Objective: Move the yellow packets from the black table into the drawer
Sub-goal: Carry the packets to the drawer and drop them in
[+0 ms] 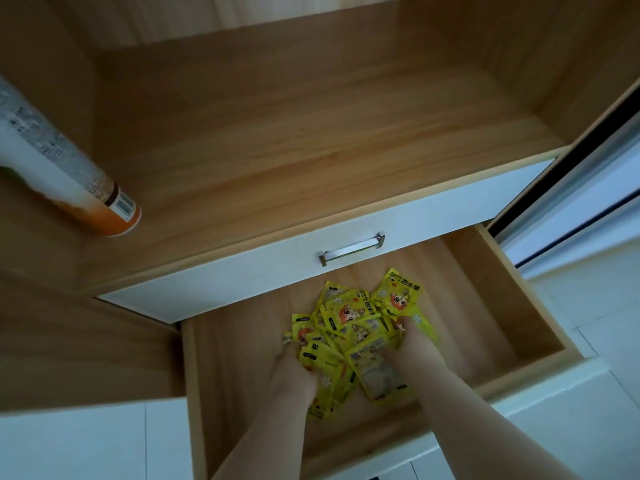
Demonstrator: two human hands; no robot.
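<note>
Wooden drawer (235,358) stands open; yellow packets (349,327) are held inside it, left grip (294,370) and right grip (410,344) curled round the heap, presumably for setting down together.

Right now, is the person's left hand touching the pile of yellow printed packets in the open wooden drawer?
Touching. Head view: the left hand presses against the pile of yellow packets, some overlapping it.

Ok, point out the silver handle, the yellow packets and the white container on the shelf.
silver handle (351,251): head view, middle of its bar.
yellow packets (346,318): head view, top of the pile.
white container (65,168): head view, its printed side.
</note>
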